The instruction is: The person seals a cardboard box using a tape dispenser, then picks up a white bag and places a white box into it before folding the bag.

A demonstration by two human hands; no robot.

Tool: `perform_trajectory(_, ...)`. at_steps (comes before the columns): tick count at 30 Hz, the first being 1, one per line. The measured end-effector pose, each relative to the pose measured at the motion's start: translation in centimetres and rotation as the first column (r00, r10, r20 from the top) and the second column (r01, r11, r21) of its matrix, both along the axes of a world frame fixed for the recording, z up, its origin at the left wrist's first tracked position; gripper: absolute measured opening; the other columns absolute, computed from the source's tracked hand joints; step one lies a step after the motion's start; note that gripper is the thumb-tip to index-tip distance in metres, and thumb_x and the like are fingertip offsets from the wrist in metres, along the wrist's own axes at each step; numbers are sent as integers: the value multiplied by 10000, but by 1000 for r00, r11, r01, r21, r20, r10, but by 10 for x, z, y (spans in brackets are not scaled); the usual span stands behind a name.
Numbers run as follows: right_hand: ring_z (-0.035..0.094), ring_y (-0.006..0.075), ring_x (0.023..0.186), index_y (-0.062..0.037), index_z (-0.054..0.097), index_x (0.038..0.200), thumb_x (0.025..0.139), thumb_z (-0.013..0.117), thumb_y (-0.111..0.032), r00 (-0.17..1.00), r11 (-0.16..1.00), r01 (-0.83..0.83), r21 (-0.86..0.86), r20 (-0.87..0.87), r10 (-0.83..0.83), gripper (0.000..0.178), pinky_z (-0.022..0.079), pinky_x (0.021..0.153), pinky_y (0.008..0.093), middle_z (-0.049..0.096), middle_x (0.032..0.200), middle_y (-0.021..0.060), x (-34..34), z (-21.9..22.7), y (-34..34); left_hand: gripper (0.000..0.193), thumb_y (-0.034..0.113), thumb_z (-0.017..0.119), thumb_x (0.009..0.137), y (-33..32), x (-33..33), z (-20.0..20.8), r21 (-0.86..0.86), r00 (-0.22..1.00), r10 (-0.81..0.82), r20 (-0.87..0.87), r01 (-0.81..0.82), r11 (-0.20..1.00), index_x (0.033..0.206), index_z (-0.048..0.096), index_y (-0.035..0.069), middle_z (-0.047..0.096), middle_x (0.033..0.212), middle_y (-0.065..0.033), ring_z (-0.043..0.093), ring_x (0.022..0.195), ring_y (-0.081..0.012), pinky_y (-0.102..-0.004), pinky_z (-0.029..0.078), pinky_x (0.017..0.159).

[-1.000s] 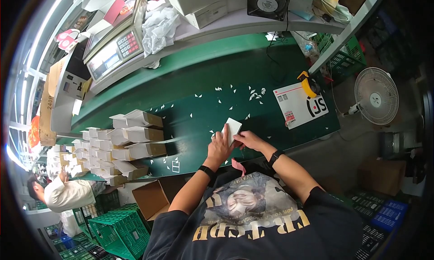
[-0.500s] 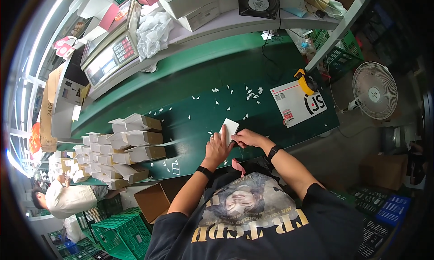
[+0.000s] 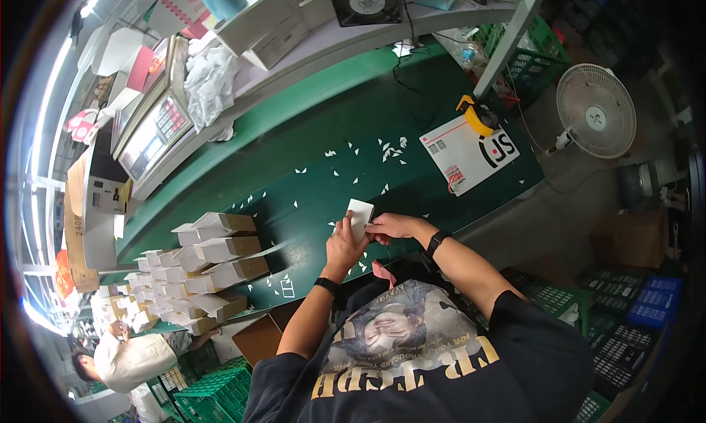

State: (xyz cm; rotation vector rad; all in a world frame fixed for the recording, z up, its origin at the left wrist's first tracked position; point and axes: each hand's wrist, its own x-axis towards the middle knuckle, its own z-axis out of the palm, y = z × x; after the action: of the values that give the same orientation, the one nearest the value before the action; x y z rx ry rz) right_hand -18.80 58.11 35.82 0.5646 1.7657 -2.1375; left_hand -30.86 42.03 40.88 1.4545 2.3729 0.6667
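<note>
A small flat white box (image 3: 359, 213) with a dark edge is held over the green table (image 3: 309, 228), near its front edge. My left hand (image 3: 343, 246) grips it from the left, fingers lying along its upper face. At its right edge, the fingers of my right hand (image 3: 393, 226) are pinched against the box's lower part. What those right fingertips grasp is partly hidden. White paper scraps (image 3: 392, 152) are strewn over the table around and beyond my hands.
Rows of open-flapped cartons (image 3: 224, 246) stand at the left. A white parcel bag (image 3: 463, 158) with a yellow tape dispenser (image 3: 478, 116) lies at the right. Behind is a shelf with a scale (image 3: 156, 140). A standing fan (image 3: 594, 114) is at far right; another person (image 3: 136, 360) works at left.
The whole view has shifted and tilted slightly. My hands still hold the white box, with the right fingers a little differently placed at its edge.
</note>
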Motion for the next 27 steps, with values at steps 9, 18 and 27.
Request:
perform_trajectory(9,528,131,550,-14,603,777,1022,515,-359,999,998,38,-49,-28,-40,432,455,545,286,564,647,28,5,0,-6,743,384,729,801,1,-1,0,-54,1000,-23,-16,22,998,1364,412,18,603,1020,-210,673,840,-393,-453,573,682)
perform_trajectory(18,506,140,526,-29,575,752,1019,510,-324,975,996,-14,-92,220,34,403,431,501,298,532,618,15,-8,15,0,750,382,727,807,2,3,-7,-96,993,-58,-106,48,994,1372,402,10,574,1048,-210,662,836,-392,-441,571,680)
perform_trajectory(27,551,138,566,-20,601,814,1015,505,-317,992,986,-20,-166,117,40,372,462,534,284,564,652,17,5,19,-1,733,353,702,818,13,18,-17,-68,958,-68,-280,50,996,1384,384,14,507,1181,-245,582,984,-407,-464,511,803)
